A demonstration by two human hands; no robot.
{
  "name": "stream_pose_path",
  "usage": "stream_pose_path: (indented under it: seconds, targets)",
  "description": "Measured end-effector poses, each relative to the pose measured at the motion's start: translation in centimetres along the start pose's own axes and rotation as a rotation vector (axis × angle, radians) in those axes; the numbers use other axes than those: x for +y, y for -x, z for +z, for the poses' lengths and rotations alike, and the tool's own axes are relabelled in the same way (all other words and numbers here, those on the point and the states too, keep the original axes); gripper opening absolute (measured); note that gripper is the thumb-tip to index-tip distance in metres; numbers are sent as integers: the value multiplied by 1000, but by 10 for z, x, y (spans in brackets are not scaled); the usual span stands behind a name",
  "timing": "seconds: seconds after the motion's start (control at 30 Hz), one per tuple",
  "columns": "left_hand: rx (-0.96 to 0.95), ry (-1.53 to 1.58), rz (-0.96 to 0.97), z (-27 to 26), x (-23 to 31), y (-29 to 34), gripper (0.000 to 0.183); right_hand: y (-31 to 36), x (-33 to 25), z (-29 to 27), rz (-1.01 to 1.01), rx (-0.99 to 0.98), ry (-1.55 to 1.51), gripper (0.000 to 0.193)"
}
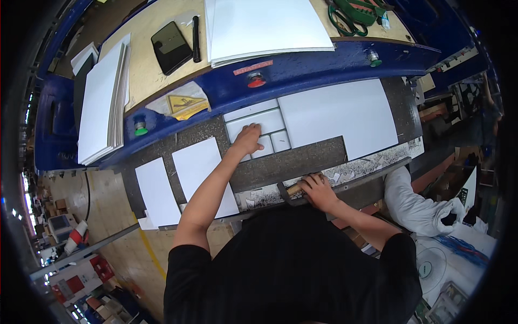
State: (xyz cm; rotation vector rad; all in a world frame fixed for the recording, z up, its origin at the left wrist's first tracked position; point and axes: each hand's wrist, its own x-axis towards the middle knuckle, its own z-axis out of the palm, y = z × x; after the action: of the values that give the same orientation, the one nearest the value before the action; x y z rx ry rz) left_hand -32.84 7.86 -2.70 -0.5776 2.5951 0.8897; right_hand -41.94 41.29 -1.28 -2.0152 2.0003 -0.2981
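Note:
Reaching forward, my left hand [248, 139] lies with fingers spread on a set of white rectangular pieces [259, 120] divided by dark lines. They sit on a dark, speckled machine bed [197, 127]. A large white sheet [340, 116] adjoins them on the right. Closer to me, my right hand [319, 190] is closed round a tan, wooden-looking handle [294, 189] in a dark bracket at the bed's front edge. Part of the handle is hidden under the fingers. Two white sheets, one farther left [157, 191] and one nearer [202, 167], lie left of my left hand.
A blue machine beam [302, 62] with a red button [257, 80] and green buttons crosses behind the bed. On the wooden shelf above are a phone [171, 47], a black marker [196, 40], stacked white sheets [264, 27] and green-handled scissors [345, 21]. White cloth [418, 208] hangs at right.

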Motion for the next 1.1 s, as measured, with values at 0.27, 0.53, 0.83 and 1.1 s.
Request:
stream_pose_path:
  seconds: [0.27, 0.53, 0.83, 1.1]
  targets:
    - [57, -110, -55, 7, 10, 2, 54, 16, 6, 33, 62, 86, 86, 40]
    - [-6, -140, -71, 9, 5, -7, 58, 11, -15, -38, 704, 536, -798, 25]
    - [33, -155, -106, 24, -3, -10, 63, 10, -26, 10, 874, 213, -353, 31]
    - [71, -141, -106, 8, 17, 3, 57, -15, -40, -74, 451, 1104, -819, 19]
